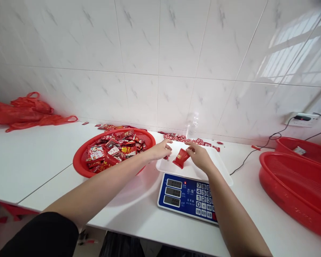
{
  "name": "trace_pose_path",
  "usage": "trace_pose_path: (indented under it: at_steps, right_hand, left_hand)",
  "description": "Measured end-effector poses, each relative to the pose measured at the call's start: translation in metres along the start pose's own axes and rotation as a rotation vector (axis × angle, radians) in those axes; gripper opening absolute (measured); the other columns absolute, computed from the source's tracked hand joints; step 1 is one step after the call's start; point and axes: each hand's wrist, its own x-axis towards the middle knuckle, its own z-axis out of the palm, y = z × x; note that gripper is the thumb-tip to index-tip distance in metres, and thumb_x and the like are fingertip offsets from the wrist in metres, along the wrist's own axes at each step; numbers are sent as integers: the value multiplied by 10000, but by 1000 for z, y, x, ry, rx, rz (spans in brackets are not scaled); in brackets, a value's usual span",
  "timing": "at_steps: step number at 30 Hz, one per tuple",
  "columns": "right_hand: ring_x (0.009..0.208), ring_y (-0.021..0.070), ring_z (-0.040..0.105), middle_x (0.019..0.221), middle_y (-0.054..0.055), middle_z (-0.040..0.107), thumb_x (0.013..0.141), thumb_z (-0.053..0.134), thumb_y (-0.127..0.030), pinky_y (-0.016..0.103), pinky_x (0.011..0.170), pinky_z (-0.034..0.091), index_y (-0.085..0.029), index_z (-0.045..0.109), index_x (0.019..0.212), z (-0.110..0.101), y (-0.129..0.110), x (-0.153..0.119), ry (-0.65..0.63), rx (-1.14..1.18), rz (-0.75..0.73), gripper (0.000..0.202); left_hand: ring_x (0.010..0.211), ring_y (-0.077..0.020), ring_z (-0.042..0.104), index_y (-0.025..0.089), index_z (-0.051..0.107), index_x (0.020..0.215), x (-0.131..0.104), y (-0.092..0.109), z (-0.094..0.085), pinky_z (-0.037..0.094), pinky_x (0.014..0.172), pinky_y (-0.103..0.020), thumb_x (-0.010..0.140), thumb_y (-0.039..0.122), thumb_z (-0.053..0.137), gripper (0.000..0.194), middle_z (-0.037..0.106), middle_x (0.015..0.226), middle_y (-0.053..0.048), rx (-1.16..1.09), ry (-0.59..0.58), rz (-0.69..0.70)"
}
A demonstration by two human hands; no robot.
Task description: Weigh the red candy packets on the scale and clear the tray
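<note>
Over the white pan (216, 166) of a digital scale (188, 198), my right hand (199, 155) pinches a shiny red wrapped packet (181, 158) by its upper edge. My left hand (160, 150) is at the pan's left edge, its fingers curled around a small red packet (166, 157) that is mostly hidden. Beside that hand stands a round red plastic basket (79, 162), heaped with small packets (113, 150) in red, dark and yellow wrappers. The scale's blue front carries three displays and a keypad.
Loose red packets (176, 137) lie along the wall behind the scale. Red plastic bags (29, 110) are piled at the far left. More red baskets (291, 185) stand at the right. A black cable (242, 164) runs from the wall socket (302, 119) to the scale.
</note>
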Motion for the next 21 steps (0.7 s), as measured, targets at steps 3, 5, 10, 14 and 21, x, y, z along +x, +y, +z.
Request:
trace_pose_path:
  at_steps: [3, 5, 10, 14, 21]
  right_hand:
    - [1180, 246, 534, 1275, 86, 594, 895, 477, -309, 388, 951, 435, -218, 550, 1281, -5, -10, -9, -69, -241, -70, 403]
    - [1185, 238, 536, 1288, 74, 591, 921, 454, -334, 374, 960, 429, -228, 562, 1266, -8, -18, -14, -162, -285, -119, 377]
    - [1138, 259, 573, 1257, 69, 607, 927, 447, -314, 392, 903, 453, -250, 574, 1229, -10, -23, -18, -266, -406, -83, 334]
    - [1142, 285, 567, 1292, 101, 576, 918, 445, -258, 408, 863, 470, -223, 534, 1276, -7, -19, -16, -316, -469, -61, 371]
    - [1167, 224, 559, 1304, 51, 584, 892, 410, -130, 357, 944, 454, -246, 595, 1228, -11, -17, -17, -346, -339, -247, 401]
  left_hand:
    - [1045, -242, 621, 210, 402, 1364, 8, -4, -2, 507, 822, -319, 679, 111, 579, 714, 558, 1273, -145, 257, -74, 61]
    - [1179, -262, 542, 209, 370, 1401, 11, -6, -2, 469, 899, -324, 698, 100, 561, 737, 480, 1375, -143, 474, -70, 144]
    - [1167, -294, 515, 185, 518, 1266, 20, -12, -2, 444, 913, -363, 776, 196, 566, 492, 507, 1296, -137, 804, 65, 201]
    - [1034, -275, 580, 172, 621, 1112, 36, -16, 1, 456, 851, -351, 799, 173, 529, 326, 623, 1090, -113, 821, -10, 248]
    - [1033, -220, 593, 187, 593, 1188, 47, -14, 20, 453, 890, -309, 757, 62, 490, 461, 646, 1147, -69, 688, -156, 445]
